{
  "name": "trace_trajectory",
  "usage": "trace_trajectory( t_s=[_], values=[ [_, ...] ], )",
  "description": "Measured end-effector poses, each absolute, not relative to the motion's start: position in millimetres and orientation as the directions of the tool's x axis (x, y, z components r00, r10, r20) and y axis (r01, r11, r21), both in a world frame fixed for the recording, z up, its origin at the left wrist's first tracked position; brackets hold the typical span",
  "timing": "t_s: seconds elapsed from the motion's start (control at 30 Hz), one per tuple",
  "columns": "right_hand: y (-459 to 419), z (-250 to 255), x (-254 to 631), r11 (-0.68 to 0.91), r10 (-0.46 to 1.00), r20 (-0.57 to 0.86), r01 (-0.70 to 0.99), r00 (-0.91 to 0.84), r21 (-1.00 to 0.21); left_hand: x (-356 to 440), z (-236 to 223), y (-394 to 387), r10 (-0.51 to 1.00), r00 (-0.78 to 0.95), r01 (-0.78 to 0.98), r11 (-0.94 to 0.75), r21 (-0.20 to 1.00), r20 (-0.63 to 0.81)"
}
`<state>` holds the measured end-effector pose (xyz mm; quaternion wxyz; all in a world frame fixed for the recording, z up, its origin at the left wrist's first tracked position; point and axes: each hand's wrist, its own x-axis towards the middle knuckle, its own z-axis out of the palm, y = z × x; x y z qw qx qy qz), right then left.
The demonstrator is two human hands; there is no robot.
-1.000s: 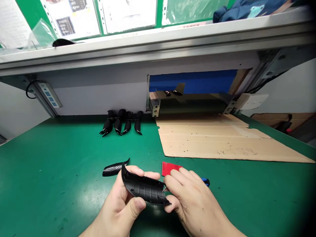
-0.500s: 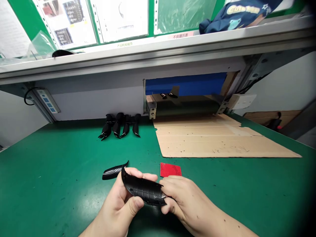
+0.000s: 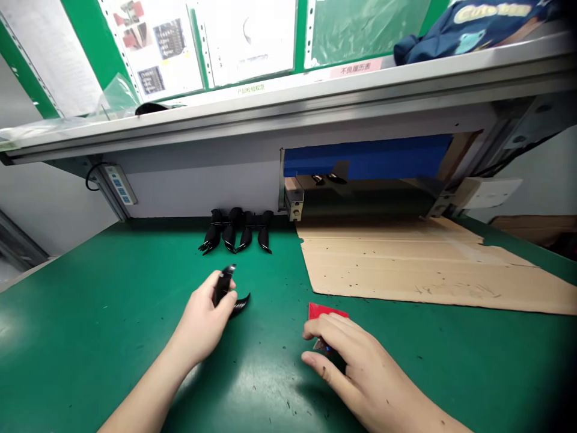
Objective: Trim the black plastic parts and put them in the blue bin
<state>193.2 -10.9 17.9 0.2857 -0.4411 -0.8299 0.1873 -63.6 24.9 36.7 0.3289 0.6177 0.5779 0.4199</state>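
My left hand [image 3: 205,319] is closed on a glossy black curved plastic piece [image 3: 223,285], held tilted upward between thumb and fingers. Just behind that hand, a second black curved plastic piece [image 3: 240,305] lies on the green table, partly hidden by the fingers. My right hand [image 3: 347,355] is loosely curled, its thumb apart from the fingertips. Inside its curl is a small knife [image 3: 321,344] with a pointed metal tip and a bit of blue; most of it is hidden. A red rectangular piece [image 3: 322,309] lies just beyond the right fingers.
Several black curved pieces [image 3: 237,231] stand in a row by the back panel. A cardboard sheet [image 3: 396,264] lies at the right before a belt opening with a blue flap [image 3: 369,157]. An overhead shelf [image 3: 270,108] spans the back. Dark scraps dot the table.
My hands have separated. My left hand has carried the black piece left and forward, to beside the other piece. My right hand has come off it, its fingers loosened. The view has shifted.
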Motion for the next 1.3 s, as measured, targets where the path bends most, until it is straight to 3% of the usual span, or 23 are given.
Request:
trace_trajectory(
  t_s=[0.17,0.33,0.4,0.47,0.57,0.63,0.9,1.17,1.3],
  values=[
    [-10.7,18.5,189.8,0.533,0.843,0.264,0.667,-0.468,-0.520,-79.0,19.3,34.4,0.986,0.067,0.635,-0.159,0.756,0.151],
    [-14.3,18.1,189.4,0.540,0.841,0.304,0.677,-0.447,-0.500,-67.5,23.6,25.8,0.983,0.157,0.583,-0.174,0.794,0.100],
    [-17.1,17.5,188.3,0.567,0.823,0.363,0.680,-0.437,-0.466,-52.4,27.1,15.4,0.976,0.202,0.430,-0.165,0.887,0.084],
    [-19.5,17.6,186.3,0.605,0.785,0.445,0.684,-0.430,-0.407,-35.8,26.5,2.5,0.975,0.212,0.089,-0.085,0.992,0.065],
    [-20.9,19.8,183.1,0.630,0.741,0.529,0.700,-0.414,-0.336,-18.0,20.2,-14.7,0.980,0.199,-0.400,0.068,0.914,0.014],
    [-20.4,22.4,182.3,0.625,0.734,0.546,0.716,-0.404,-0.311,-13.1,16.8,-21.2,0.981,0.195,-0.485,0.110,0.868,-0.016],
    [-18.4,27.5,184.3,0.575,0.740,0.549,0.789,-0.389,-0.216,-10.0,20.5,-27.1,0.985,0.142,-0.590,0.166,0.790,-0.101],
    [-17.3,26.7,181.4,0.584,0.740,0.521,0.790,-0.425,-0.185,-12.1,22.1,-30.3,0.991,0.114,-0.528,0.119,0.841,-0.069],
    [-17.3,25.2,180.7,0.588,0.762,0.488,0.771,-0.426,-0.244,-14.6,19.8,-30.8,0.996,0.085,-0.468,0.076,0.880,-0.040]
  ],
)
